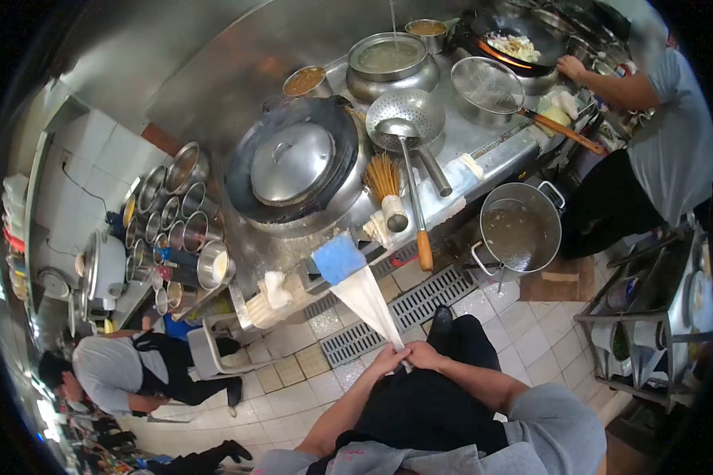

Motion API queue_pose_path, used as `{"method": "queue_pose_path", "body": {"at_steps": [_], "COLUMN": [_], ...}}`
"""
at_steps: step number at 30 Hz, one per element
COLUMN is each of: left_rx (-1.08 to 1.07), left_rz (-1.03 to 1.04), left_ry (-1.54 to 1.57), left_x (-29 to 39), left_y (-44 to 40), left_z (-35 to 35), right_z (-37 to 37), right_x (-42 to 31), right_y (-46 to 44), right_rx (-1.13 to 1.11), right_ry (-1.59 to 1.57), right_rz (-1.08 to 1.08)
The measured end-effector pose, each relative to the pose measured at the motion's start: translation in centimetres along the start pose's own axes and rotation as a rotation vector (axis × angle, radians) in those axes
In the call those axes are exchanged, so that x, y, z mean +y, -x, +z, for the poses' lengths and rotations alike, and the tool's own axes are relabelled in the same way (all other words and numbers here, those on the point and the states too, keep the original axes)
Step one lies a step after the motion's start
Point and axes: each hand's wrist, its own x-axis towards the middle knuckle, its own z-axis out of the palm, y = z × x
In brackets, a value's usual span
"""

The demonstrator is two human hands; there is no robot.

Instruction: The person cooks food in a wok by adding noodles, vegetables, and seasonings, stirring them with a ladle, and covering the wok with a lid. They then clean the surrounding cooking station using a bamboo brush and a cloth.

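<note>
In front of my waist, my left hand and my right hand are close together, both closed on the narrow end of a white cloth. The cloth runs taut from my fingers up to the stove's front edge, widening on the way. Its far end meets a blue cloth lying over that edge; whether the two are joined I cannot tell. Beyond are a bamboo wok brush, a ladle with a wooden handle, and a perforated strainer.
A lidded wok sits on the stove. A large pot of liquid stands right, above the floor grate. One person works at a flaming wok; another bends at left near metal containers.
</note>
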Motion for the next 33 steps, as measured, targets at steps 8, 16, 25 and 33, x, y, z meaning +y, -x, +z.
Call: {"method": "queue_pose_path", "body": {"at_steps": [8, 16, 25, 33], "left_rx": [0.171, 0.536, 0.733, 0.636], "left_rz": [0.15, 0.218, 0.103, -0.103], "left_ry": [0.104, -0.393, -0.307, -0.452], "left_x": [-5.4, -4.8, -6.2, -0.9], "left_y": [-0.8, 5.5, 2.7, -0.7], "left_z": [-0.7, -5.8, -4.3, -1.6], "right_z": [-0.7, -15.8, -26.0, -42.4], "right_x": [-3.1, -13.0, -19.3, -21.2], "right_y": [5.0, -3.9, -5.6, -14.7], "right_rx": [0.212, 0.601, 0.296, 0.649], "right_ry": [-0.316, -1.209, -1.118, -0.576], "right_rz": [-0.064, -0.04, -0.055, -0.307]}}
